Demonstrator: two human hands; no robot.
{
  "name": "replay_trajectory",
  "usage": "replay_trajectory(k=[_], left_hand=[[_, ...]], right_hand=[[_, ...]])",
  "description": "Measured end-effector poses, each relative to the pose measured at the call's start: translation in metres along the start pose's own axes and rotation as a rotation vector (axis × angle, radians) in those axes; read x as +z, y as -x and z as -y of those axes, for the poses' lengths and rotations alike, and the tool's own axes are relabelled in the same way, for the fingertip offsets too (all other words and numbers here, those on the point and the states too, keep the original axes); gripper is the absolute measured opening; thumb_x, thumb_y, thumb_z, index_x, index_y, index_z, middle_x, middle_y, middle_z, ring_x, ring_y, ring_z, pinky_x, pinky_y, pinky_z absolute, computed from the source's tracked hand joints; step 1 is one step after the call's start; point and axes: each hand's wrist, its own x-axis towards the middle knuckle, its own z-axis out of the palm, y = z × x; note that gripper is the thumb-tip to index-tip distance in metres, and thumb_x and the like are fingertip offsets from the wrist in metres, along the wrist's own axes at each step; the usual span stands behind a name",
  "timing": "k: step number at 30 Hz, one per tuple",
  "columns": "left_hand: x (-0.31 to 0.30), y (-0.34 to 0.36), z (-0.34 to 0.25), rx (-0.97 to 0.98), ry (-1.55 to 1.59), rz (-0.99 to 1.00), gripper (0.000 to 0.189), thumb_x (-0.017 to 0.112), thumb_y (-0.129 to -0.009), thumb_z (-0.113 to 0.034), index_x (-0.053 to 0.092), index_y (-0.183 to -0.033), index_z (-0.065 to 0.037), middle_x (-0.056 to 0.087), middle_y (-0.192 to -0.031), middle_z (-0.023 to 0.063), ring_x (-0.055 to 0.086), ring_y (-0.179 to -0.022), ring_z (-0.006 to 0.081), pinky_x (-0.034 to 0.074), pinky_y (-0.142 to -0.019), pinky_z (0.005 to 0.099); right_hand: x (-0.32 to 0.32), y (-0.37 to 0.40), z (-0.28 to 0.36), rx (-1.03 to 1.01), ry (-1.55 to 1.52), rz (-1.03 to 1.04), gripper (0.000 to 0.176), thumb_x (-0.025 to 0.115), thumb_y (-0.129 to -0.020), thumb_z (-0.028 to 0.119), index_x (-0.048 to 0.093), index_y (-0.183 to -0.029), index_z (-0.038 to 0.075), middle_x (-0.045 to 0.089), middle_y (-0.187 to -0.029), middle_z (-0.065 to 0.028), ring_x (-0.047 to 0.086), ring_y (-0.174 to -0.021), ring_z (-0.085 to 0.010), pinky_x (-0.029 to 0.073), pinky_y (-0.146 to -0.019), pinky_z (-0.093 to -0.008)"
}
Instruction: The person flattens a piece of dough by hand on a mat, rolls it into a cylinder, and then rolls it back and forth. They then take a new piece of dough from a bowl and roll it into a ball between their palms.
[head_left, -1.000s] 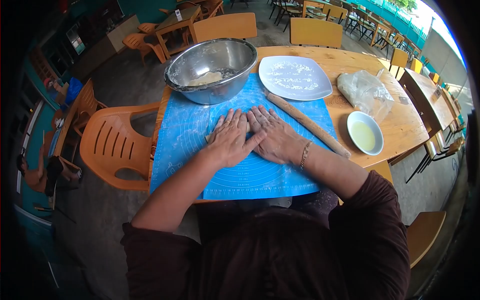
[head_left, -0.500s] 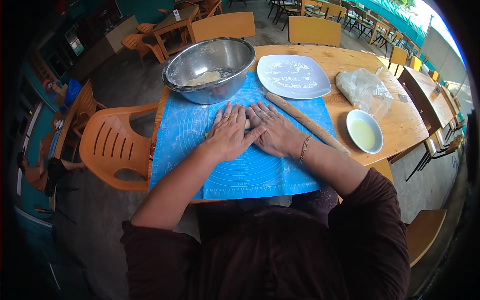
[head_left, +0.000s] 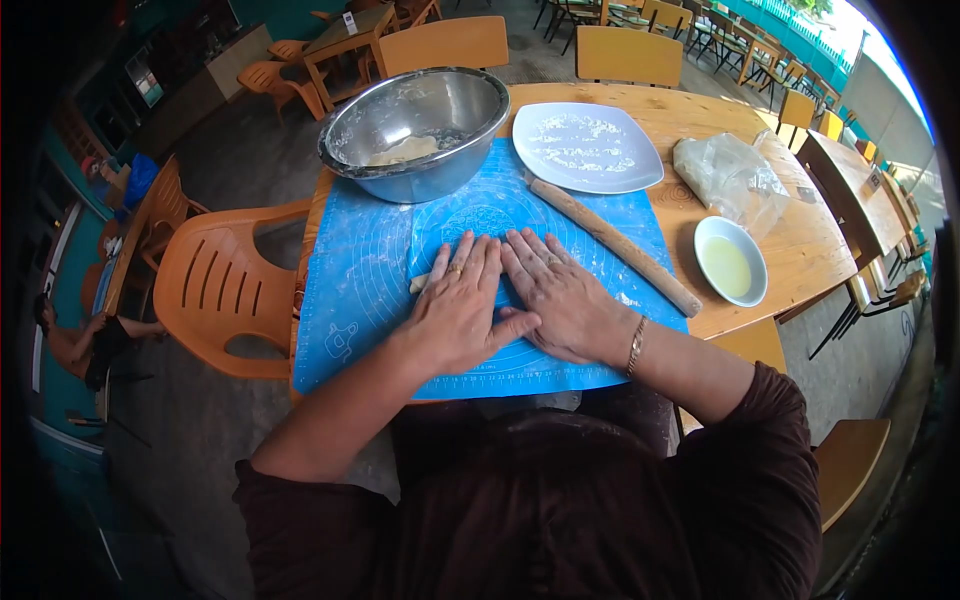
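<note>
Both hands lie flat, side by side, on a strip of dough (head_left: pixel 418 284) over a blue measuring mat (head_left: pixel 345 290). Only the dough's left end shows; my palms and fingers cover the rest. My left hand (head_left: pixel 455 310) has its fingers stretched forward. The fingers of my right hand (head_left: pixel 562 300) are also extended, and the two thumbs meet or overlap. Beyond the hands, a steel bowl (head_left: pixel 450 170) holds a lump of dough (head_left: pixel 403 150). A wooden rolling pin (head_left: pixel 615 245) rests slantwise on the mat, right of my right hand.
A white plate (head_left: pixel 590 175) dusted with flour stands behind the rolling pin. On the right of the wooden table (head_left: pixel 700 110) are a plastic bag (head_left: pixel 730 175) and a small bowl of pale yellow liquid (head_left: pixel 728 268). An orange chair (head_left: pixel 225 290) adjoins the left side. A person (head_left: pixel 75 345) sits far left.
Both hands have slid toward my body across the mat, and the dough's visible end has shifted nearer too. The printed circles beyond my fingers are now uncovered.
</note>
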Motion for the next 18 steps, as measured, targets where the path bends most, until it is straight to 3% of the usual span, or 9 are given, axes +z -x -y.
replay_trajectory(k=[3,7,10,12,15,18], left_hand=[[0.001,-0.035,0.027,-0.121,0.145,0.013,0.100,0.035,-0.097,-0.070,0.023,-0.152,0.013,0.026,-0.158,0.0317,0.017,-0.151,0.0439,0.010,-0.124,0.0511],[-0.005,-0.041,0.032,-0.177,0.152,-0.018,0.098,0.033,-0.098,-0.069,0.023,-0.152,0.013,0.027,-0.158,0.0306,0.016,-0.151,0.0430,0.010,-0.124,0.0485],[-0.007,-0.013,0.014,-0.112,0.097,0.093,0.090,0.033,-0.102,-0.062,0.022,-0.152,0.013,0.024,-0.159,0.0315,0.017,-0.150,0.0445,0.014,-0.123,0.0518],[-0.001,0.013,0.003,0.015,0.110,0.023,0.104,0.035,-0.095,-0.073,0.023,-0.151,0.013,0.025,-0.157,0.0338,0.017,-0.150,0.0457,0.011,-0.123,0.0525],[0.007,0.028,-0.009,0.081,-0.005,-0.037,0.106,0.035,-0.094,-0.075,0.023,-0.151,0.014,0.024,-0.157,0.0349,0.017,-0.150,0.0474,0.012,-0.123,0.0542],[0.005,0.001,0.005,0.010,0.018,-0.028,0.106,0.034,-0.094,-0.075,0.022,-0.151,0.014,0.024,-0.157,0.0340,0.016,-0.151,0.0449,0.011,-0.124,0.0514]], right_hand=[[0.004,-0.038,-0.016,0.117,-0.004,0.136,0.064,0.043,-0.101,0.032,0.032,-0.149,-0.011,0.035,-0.154,-0.0310,0.029,-0.148,-0.0413,0.020,-0.123,-0.0491],[0.010,-0.050,-0.026,0.166,-0.075,0.144,0.062,0.042,-0.101,0.028,0.033,-0.149,-0.009,0.036,-0.154,-0.0298,0.029,-0.148,-0.0403,0.020,-0.123,-0.0480],[0.000,-0.023,-0.010,0.107,-0.063,0.135,0.062,0.043,-0.102,0.030,0.034,-0.148,-0.010,0.037,-0.153,-0.0299,0.031,-0.147,-0.0402,0.022,-0.123,-0.0490],[-0.010,0.000,0.004,0.021,-0.070,0.066,0.063,0.045,-0.102,0.033,0.035,-0.147,-0.011,0.039,-0.152,-0.0303,0.033,-0.146,-0.0410,0.023,-0.122,-0.0496],[-0.015,0.015,0.017,0.000,-0.018,0.035,0.064,0.046,-0.102,0.034,0.036,-0.146,-0.012,0.039,-0.151,-0.0308,0.034,-0.145,-0.0418,0.025,-0.121,-0.0501],[0.003,-0.006,0.000,0.027,-0.019,0.030,0.064,0.043,-0.103,0.035,0.036,-0.147,-0.011,0.038,-0.152,-0.0312,0.032,-0.146,-0.0422,0.022,-0.122,-0.0492]])
